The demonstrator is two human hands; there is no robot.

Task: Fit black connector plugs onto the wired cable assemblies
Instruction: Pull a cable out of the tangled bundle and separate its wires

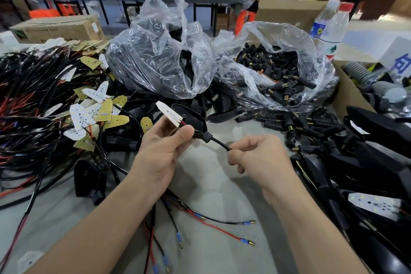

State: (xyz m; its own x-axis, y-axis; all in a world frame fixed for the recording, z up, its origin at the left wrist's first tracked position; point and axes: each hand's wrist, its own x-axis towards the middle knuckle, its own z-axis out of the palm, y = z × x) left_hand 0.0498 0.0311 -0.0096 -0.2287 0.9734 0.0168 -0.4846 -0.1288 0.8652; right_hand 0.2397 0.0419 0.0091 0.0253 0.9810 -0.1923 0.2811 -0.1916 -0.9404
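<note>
My left hand (pixel 165 149) grips a cable assembly near its white LED board (pixel 169 113), thumb pressing where the red and black wires leave the board. A black connector plug (pixel 205 136) sits on the black cable just right of my thumb. My right hand (pixel 255 155) pinches that black cable (pixel 221 144) a little further along, fingers curled. Below my left wrist several loose wire ends with blue sleeves and brass tips (pixel 246 241) trail over the table. A clear bag of black plugs (pixel 275 69) lies open behind my right hand.
A heap of wired LED boards (pixel 66 100) fills the left. A second clear bag with black parts (pixel 160 60) stands at centre back. Loose plugs (pixel 311 127) and finished black housings (pixel 367 162) crowd the right. Two water bottles (pixel 331 29) and cardboard boxes stand behind.
</note>
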